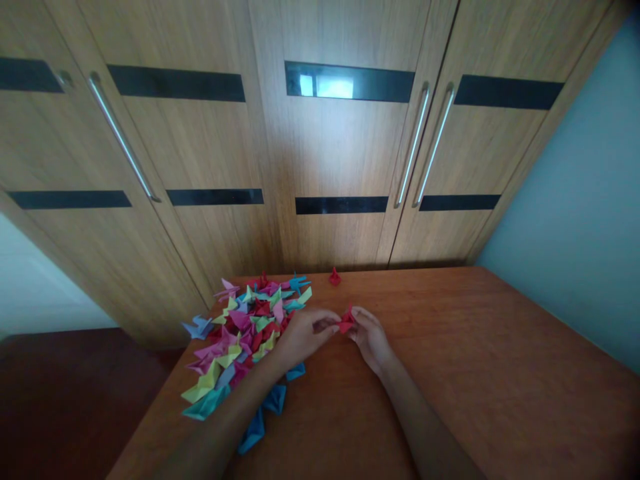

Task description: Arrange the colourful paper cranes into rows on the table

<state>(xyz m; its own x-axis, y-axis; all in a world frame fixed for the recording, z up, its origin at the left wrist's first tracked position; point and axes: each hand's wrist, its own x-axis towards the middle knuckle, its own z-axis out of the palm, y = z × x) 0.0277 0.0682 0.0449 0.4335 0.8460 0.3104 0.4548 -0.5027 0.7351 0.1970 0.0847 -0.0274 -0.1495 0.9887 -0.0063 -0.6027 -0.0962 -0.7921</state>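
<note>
Between my two hands, above the middle of the table, is a small red folded-paper piece, shaped like an origami crane. My left hand pinches its left side between thumb and fingertips. From the right, my right hand grips its other side with fingers closed. A pile of folded paper cranes in pink, red, yellow, teal and blue lies to the left, partly hidden behind my left forearm. Farther back, a single red paper crane stands by the table's far edge.
The brown wooden table reaches back to a wooden wardrobe with long metal handles. A pale blue wall borders the right side. At the left, the table edge drops to a dark red floor.
</note>
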